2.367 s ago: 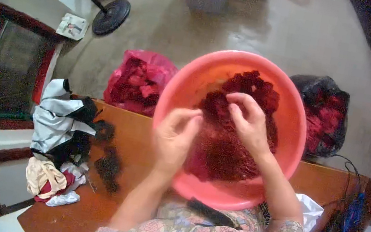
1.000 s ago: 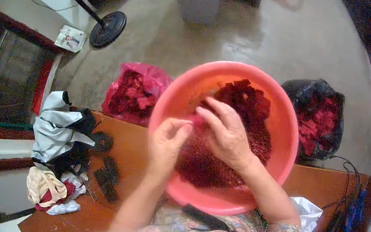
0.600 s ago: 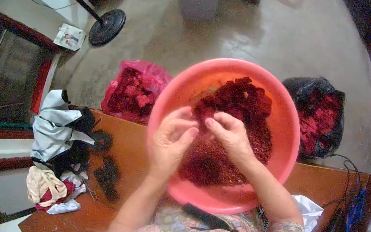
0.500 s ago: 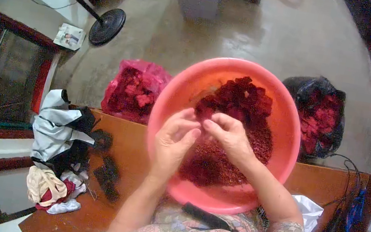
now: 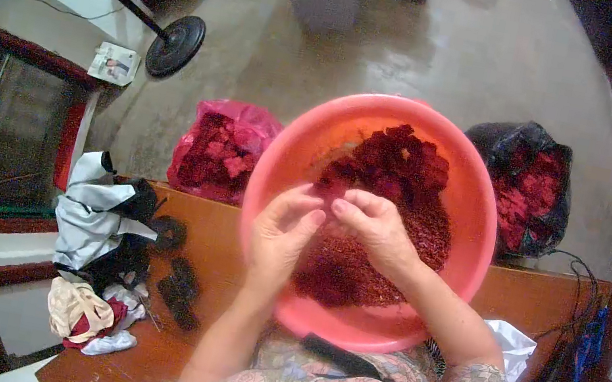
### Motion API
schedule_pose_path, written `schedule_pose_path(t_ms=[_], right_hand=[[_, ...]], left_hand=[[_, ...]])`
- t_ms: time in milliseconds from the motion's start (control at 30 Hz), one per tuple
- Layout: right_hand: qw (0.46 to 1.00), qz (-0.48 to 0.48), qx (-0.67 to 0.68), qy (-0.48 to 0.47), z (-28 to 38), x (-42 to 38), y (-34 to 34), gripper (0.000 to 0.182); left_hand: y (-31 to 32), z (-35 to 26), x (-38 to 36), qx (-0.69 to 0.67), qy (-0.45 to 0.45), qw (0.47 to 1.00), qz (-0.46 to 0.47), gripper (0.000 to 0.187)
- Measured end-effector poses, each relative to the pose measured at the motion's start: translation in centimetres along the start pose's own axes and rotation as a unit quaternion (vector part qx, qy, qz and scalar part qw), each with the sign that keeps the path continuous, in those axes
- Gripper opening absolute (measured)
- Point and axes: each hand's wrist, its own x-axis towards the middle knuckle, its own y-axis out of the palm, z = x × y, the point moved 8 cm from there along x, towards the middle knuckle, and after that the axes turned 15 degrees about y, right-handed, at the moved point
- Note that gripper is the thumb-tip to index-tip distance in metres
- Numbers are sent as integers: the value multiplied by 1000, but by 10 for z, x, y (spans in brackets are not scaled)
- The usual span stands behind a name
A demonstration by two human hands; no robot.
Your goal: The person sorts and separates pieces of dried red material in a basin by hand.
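"Left grip [image 5: 278,231] and right grip [image 5: 380,233] were nearly meeting, you said?"

"Yes, fingertips just beside fingertips, both above the pink basin [image 5: 274,149]. On the right, thumb and forefinger were drawn close; on the left, thumb and fingers curled toward each other. I couldn't tell whether either had anything pinched: the spot between the tips was too small and blurred."

"Where was the red material, then?"

"Inside the basin, lower than both grips. A dark red clump [image 5: 409,164] lay beyond them, toward the far wall, and fine reddish bits [image 5: 419,248] spread under the right grip and back toward the person."

"And around them?"

"Ahead and left of the left grip, a pink bag [image 5: 252,114] held more red pieces; ahead and right of the right grip, a black bag [image 5: 522,134] held some too. Both were past the far edge of the brown bench [image 5: 220,258]."

"Anything farther off?"

"Well to the left of the left grip, pale grey cloth [image 5: 89,222] lay heaped near a cream cloth [image 5: 74,306]. Right of the right grip and nearer the person, something white and crumpled [image 5: 515,349] showed beside the forearm"
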Motion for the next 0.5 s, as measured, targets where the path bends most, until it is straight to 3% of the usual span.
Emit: schedule_pose_path(t_ms=[200,400,500], right_hand=[[1000,15,9,-3,0,0,3,14],[999,-9,-31,-19,5,-4,4,13],[998,-14,-46,-44,6,-5,4,13]], left_hand=[[4,-11,3,9,65,998,8,15],[7,-5,0,-22,38,998,36,16],[7,-8,0,24,48,998,43,15]])
